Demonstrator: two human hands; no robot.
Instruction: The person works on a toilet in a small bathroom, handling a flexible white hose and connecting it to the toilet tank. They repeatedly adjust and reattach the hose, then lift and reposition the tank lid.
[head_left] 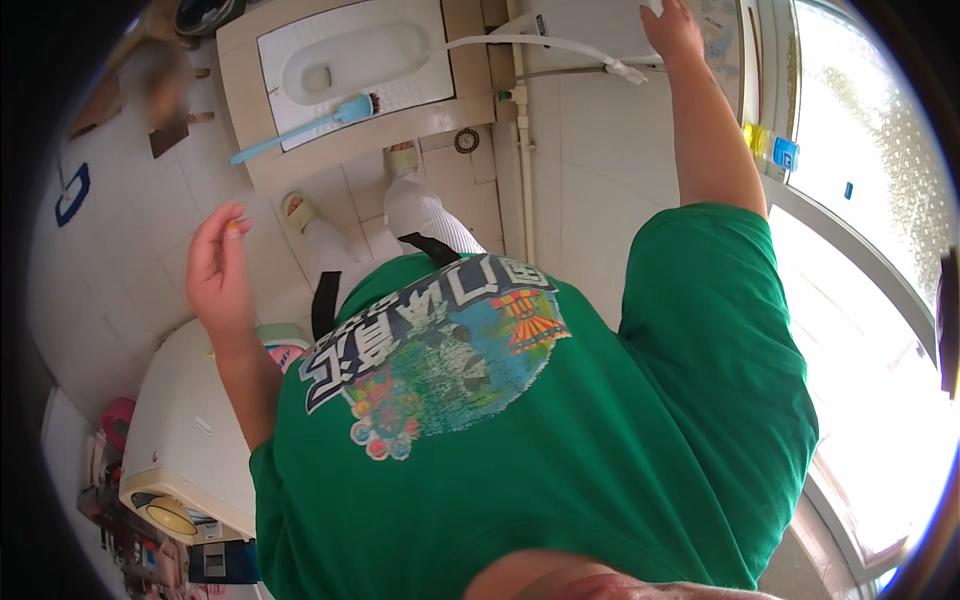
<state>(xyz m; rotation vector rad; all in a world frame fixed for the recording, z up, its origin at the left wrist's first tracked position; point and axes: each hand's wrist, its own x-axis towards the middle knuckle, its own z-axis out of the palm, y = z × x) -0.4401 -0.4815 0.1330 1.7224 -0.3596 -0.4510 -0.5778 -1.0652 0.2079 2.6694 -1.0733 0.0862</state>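
My left hand (218,268) is raised over the floor at the left, fingers pinched together. A tiny orange-yellow bit shows at its fingertips, too small to name. Stretched far forward at the upper right is my right hand (675,32), its fingers closed beside the wall. Something white shows at its fingertips, cut off by the picture's top edge. Below and left of that hand, a white hose (560,42) reaches out over the squat toilet (350,62). A blue toilet brush (310,128) lies across the toilet's near edge, bristles toward the right.
A cream washing machine (190,420) stands at my left. A bottle (770,146) with yellow and blue parts sits by the bright window (880,150). Pipes (523,180) run along the wall. A round drain (466,140) lies near my slippers (298,210). A blue-edged tool (72,195) is farther left.
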